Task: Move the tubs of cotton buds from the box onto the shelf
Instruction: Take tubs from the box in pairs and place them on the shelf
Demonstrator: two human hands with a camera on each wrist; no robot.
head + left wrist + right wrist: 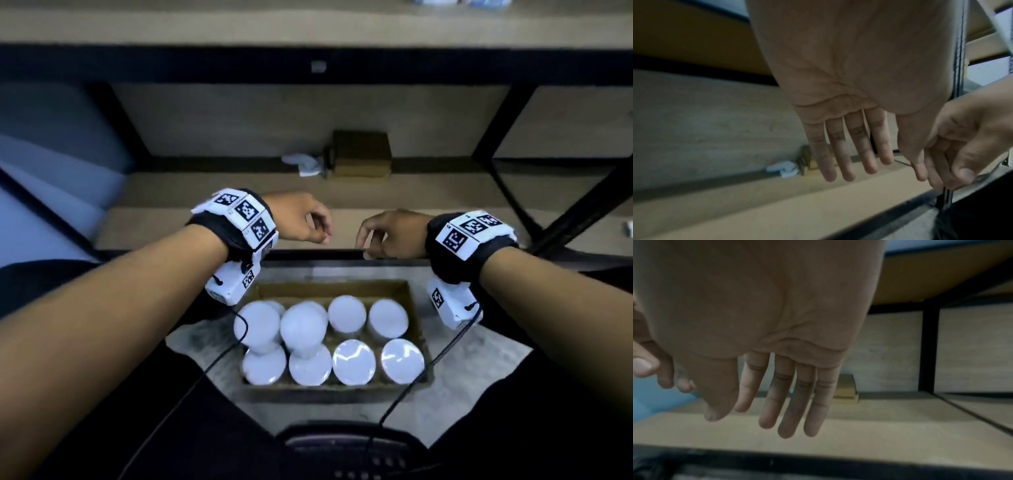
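Note:
Several white-lidded tubs of cotton buds (352, 361) stand in an open cardboard box (416, 308) on the floor below me; two on the left sit stacked on others. Both hands hang empty over the front edge of the wooden shelf (171, 226), above the far side of the box. My left hand (308, 219) has loose, nearly straight fingers (849, 154) in its wrist view. My right hand (380, 233) is likewise relaxed, its fingers (789, 402) hanging down. The two hands are close together without touching a tub.
A small brown cardboard box (361, 154) and a crumpled white item (303, 164) lie at the back of the shelf. Black metal frame bars (507, 137) divide the shelving. An upper shelf (308, 24) runs above. Cables trail from both wrist cameras.

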